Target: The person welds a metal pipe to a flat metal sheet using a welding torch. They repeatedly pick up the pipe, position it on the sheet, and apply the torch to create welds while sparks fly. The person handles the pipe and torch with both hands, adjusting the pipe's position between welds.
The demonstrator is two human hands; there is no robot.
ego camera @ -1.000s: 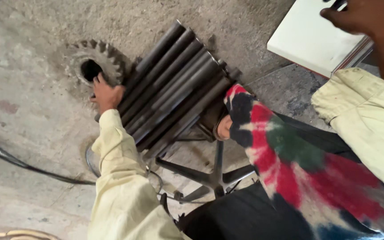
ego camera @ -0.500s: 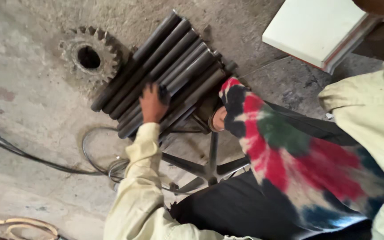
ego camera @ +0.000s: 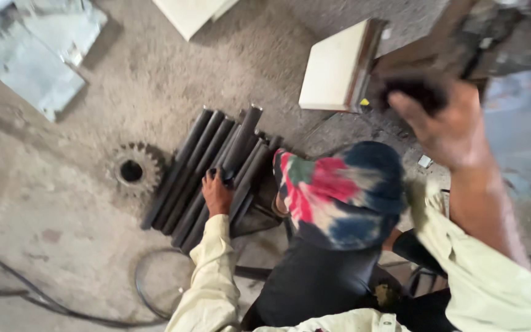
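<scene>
My left hand (ego camera: 216, 193) grips a dark metal rod (ego camera: 241, 138) whose far end is lifted above the stack of several dark metal rods (ego camera: 182, 169) lying side by side on the concrete floor. A toothed metal gear (ego camera: 131, 171) lies flat just left of the stack. My right hand (ego camera: 447, 126) is raised at the upper right, blurred, with its fingers curled at a dark shape (ego camera: 416, 92); whether it holds that shape is unclear. A tie-dyed cloth (ego camera: 339, 190) covers my knee between the two arms.
A white board (ego camera: 333, 67) leans at top centre, with another pale panel (ego camera: 188, 15) behind it. Metal sheet scraps (ego camera: 38, 61) lie at the top left. Black cables (ego camera: 62, 307) curl across the floor at the lower left. Stool legs (ego camera: 422, 273) show under my black trousers.
My left hand moved from the gear onto the rod stack and has closed on one rod, raising its far end. My right hand swung down into view. The camera shifted.
</scene>
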